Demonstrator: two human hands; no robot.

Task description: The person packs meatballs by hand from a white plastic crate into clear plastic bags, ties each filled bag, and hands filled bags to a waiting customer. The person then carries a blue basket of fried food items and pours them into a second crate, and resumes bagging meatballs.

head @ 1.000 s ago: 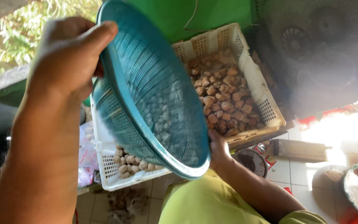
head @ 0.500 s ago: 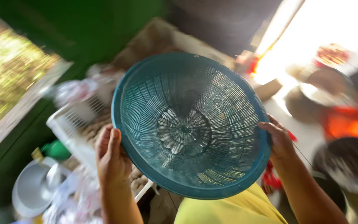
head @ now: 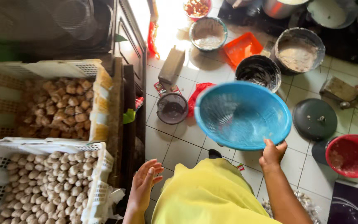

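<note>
Right hand (head: 272, 153) is pinching the near rim of the blue basket (head: 243, 115), holding it out over the tiled floor (head: 179, 145). Left hand (head: 144, 184) is empty, fingers spread, just beside the white crate (head: 98, 182) of pale balls. Red bowl (head: 352, 155) sits to the right, dark lid (head: 315, 119) near it.

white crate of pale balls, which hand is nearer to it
Left. The left hand hangs open just beside the white crate at its right edge, not touching it. The right hand is far off to the right, gripping the blue basket by its rim.
</note>
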